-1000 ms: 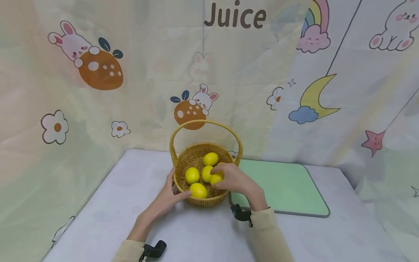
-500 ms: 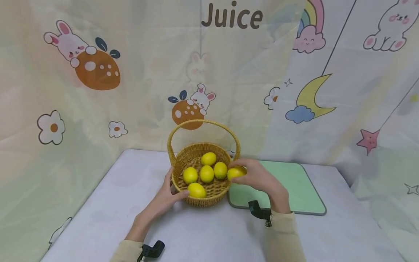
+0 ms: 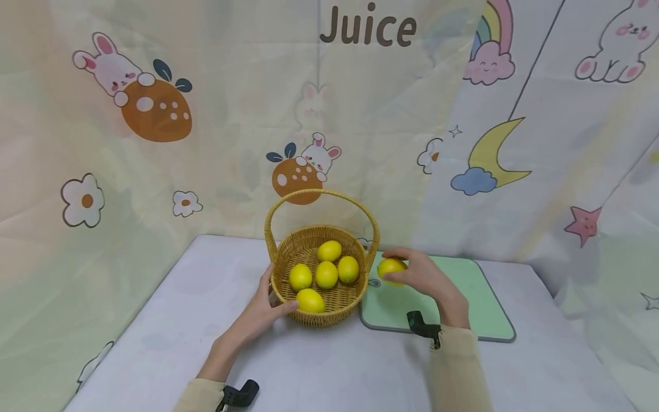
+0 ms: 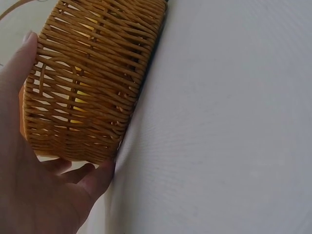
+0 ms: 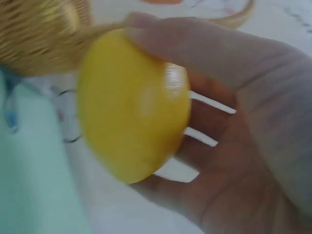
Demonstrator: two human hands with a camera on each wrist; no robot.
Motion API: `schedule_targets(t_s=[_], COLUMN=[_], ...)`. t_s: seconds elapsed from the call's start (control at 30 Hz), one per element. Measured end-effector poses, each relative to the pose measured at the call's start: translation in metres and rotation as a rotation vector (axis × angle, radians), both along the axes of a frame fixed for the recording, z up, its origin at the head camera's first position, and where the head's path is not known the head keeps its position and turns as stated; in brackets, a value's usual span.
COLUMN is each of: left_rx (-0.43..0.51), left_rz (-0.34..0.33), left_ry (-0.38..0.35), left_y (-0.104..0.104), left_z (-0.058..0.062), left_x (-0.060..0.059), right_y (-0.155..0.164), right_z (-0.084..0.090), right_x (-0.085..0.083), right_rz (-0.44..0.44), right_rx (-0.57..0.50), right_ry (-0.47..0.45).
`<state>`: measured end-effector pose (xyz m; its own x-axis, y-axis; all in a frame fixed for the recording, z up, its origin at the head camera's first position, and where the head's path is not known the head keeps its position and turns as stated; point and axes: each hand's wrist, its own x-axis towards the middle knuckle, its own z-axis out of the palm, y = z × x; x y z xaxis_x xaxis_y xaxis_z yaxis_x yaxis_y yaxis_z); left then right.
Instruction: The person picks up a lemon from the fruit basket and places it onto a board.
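Observation:
A woven wicker basket (image 3: 314, 316) (image 4: 92, 83) with a tall handle stands on the table and holds several yellow lemons (image 3: 326, 274). My left hand (image 3: 275, 294) (image 4: 44, 190) grips the basket's near left side, thumb along the front wall and fingers round the side. My right hand (image 3: 407, 269) (image 5: 234, 146) holds one more lemon (image 3: 389, 267) (image 5: 134, 105) between thumb and fingers. That lemon is just right of the basket, above the left end of a pale green cutting board (image 3: 463, 297) (image 5: 29, 185).
The white table (image 3: 334, 366) runs toward me in front of the basket and board. A cartoon-printed cloth backdrop (image 3: 206, 143) closes the rear and both sides. Black camera clips sit on both wrists (image 3: 424, 326).
My right hand has lifted one lemon out of the basket and carried it right, over the rim to above the green board. The left hand has stayed on the basket.

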<state>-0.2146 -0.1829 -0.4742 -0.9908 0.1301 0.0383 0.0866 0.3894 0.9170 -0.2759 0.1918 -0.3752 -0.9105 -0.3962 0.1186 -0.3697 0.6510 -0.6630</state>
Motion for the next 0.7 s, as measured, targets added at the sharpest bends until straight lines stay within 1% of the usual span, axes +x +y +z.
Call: schedule_targets(t_s=[0.2, 0.33, 0.5, 0.7], left_rx=[0.010, 0.004, 0.009, -0.002], left_rz=[0.009, 0.011, 0.021, 0.030], left_ry=[-0.004, -0.003, -0.005, -0.015], left_y=[0.000, 0.001, 0.001, -0.001], left_z=[0.000, -0.002, -0.004, -0.003], left_x=[0.002, 0.003, 0.002, 0.001], right_y=[0.002, 0.003, 0.002, 0.002], right_z=[-0.031, -0.048, -0.062, -0.073], right_x=[-0.028, -0.041, -0.056, -0.071], right_rz=[-0.007, -0.032, -0.041, -0.059], right_rx=[-0.011, -0.036, -0.085, -0.108], right_ry=[0.014, 0.009, 0.010, 0.000])
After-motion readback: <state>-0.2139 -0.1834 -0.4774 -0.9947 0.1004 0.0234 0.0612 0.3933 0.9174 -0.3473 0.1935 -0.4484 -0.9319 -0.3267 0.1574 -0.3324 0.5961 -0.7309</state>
